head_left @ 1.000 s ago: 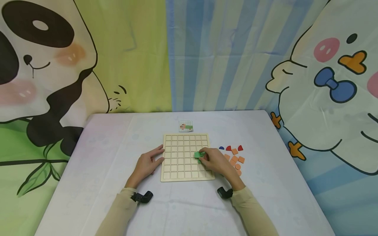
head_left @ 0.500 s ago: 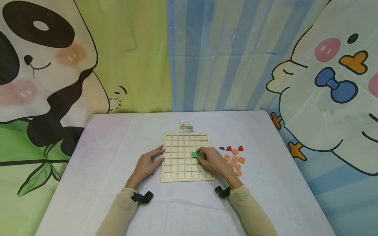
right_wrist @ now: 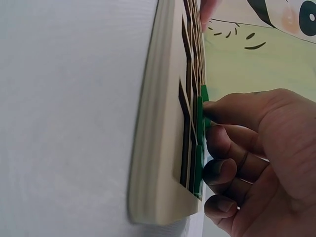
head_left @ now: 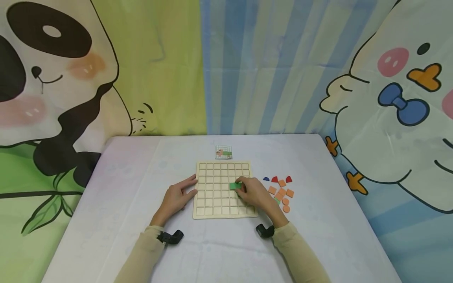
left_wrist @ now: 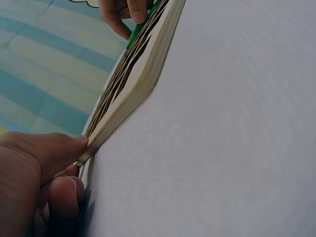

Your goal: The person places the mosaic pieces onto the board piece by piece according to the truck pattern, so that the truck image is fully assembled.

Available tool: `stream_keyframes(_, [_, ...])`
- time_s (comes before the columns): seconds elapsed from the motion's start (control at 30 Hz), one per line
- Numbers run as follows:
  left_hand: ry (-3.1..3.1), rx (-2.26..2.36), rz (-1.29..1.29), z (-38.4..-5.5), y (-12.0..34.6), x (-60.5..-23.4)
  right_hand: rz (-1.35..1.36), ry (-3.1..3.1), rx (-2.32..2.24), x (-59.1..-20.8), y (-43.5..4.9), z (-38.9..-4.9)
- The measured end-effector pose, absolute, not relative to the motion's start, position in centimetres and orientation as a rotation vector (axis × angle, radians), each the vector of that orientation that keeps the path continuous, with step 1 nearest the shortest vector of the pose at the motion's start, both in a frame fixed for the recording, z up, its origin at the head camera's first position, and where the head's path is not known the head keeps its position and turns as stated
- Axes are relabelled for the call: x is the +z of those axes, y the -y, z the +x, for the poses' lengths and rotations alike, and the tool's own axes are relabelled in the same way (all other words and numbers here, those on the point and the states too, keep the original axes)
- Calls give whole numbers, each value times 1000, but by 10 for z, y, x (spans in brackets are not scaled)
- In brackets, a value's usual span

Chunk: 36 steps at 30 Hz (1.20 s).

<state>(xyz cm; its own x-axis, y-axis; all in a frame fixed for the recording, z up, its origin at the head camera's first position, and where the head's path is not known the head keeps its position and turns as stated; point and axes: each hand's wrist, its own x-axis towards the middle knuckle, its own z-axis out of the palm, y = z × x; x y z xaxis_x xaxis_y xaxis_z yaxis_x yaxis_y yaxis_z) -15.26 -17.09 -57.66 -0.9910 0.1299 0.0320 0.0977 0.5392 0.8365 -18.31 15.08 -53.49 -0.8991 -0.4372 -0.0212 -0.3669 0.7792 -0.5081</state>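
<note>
A pale wooden grid board (head_left: pixel 209 201) lies on the white table. My left hand (head_left: pixel 176 195) rests at its left edge, with thumb and fingertips touching the rim; in the left wrist view the thumb (left_wrist: pixel 61 148) lies against the edge. Over the right half of the board, my right hand (head_left: pixel 255 192) pinches a green square tile (head_left: pixel 232 186) between thumb and index finger. More green tiles (right_wrist: pixel 199 170) sit in the board's cells under this hand in the right wrist view; in the head view the hand mostly hides them.
Right of the board lie several orange squares (head_left: pixel 281 192), orange discs (head_left: pixel 286 209), two red wedges (head_left: pixel 288 179), a blue half-round (head_left: pixel 266 179) and a green piece (head_left: pixel 277 201). A small picture card (head_left: pixel 223 152) lies beyond the board. Printed curtains (head_left: pixel 240 78) hang behind.
My right hand has shifted slightly left across the board with the green tile, then stayed nearly still. A green piece among the loose ones has come into view. My left hand keeps its place.
</note>
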Motion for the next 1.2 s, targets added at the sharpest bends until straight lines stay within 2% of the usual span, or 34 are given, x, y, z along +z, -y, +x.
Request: stream_keyframes(1.2, [-2742,1467,210,-153,171,-579,-634,-2853,-769,-534,-146,-182])
